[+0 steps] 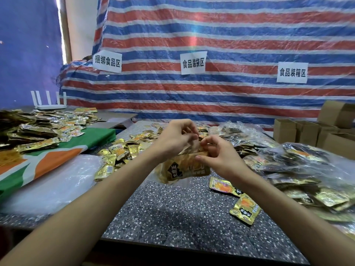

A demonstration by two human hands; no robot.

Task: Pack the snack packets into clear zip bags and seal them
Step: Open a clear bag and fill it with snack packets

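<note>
You held a clear zip bag (199, 167) stuffed with gold snack packets (173, 172) over the speckled table (172, 217). Your left hand (175, 138) and right hand (221, 157) both pinched its top edge, fingers curled. Two loose packets (245, 206) lay on the table near your right forearm.

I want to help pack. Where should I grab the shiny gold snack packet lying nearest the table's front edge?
Probably pinch the shiny gold snack packet by its near crimped end, coming down from the front. It lies flat on the speckled grey table, and that end points toward you, clear of the neighbouring packet at its far end.
</note>
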